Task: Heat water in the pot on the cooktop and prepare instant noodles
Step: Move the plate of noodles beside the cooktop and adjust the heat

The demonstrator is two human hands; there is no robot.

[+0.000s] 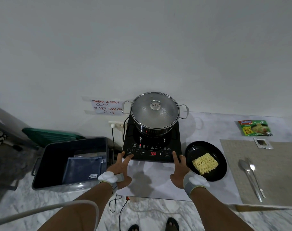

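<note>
A steel pot (pixel 154 125) with a glass lid (pixel 154 109) stands on a black induction cooktop (pixel 152 144) whose red display reads 700. My left hand (pixel 122 165) rests at the cooktop's front left corner, fingers spread and touching its edge. My right hand (pixel 178 165) rests at the front right corner, one finger up on the panel. Neither hand holds anything. A dry noodle block (pixel 205 163) lies on a black plate (pixel 197 147) right of the cooktop. The green noodle wrapper (pixel 254 128) and a seasoning sachet (pixel 262 143) lie farther right.
A spoon (pixel 246 174) and fork (pixel 255 175) lie on a woven placemat (pixel 275 172) at the right. A dark bin (pixel 47 164) holding a blue pouch stands on the floor to the left. A wall socket (pixel 116 125) and cable sit behind the cooktop.
</note>
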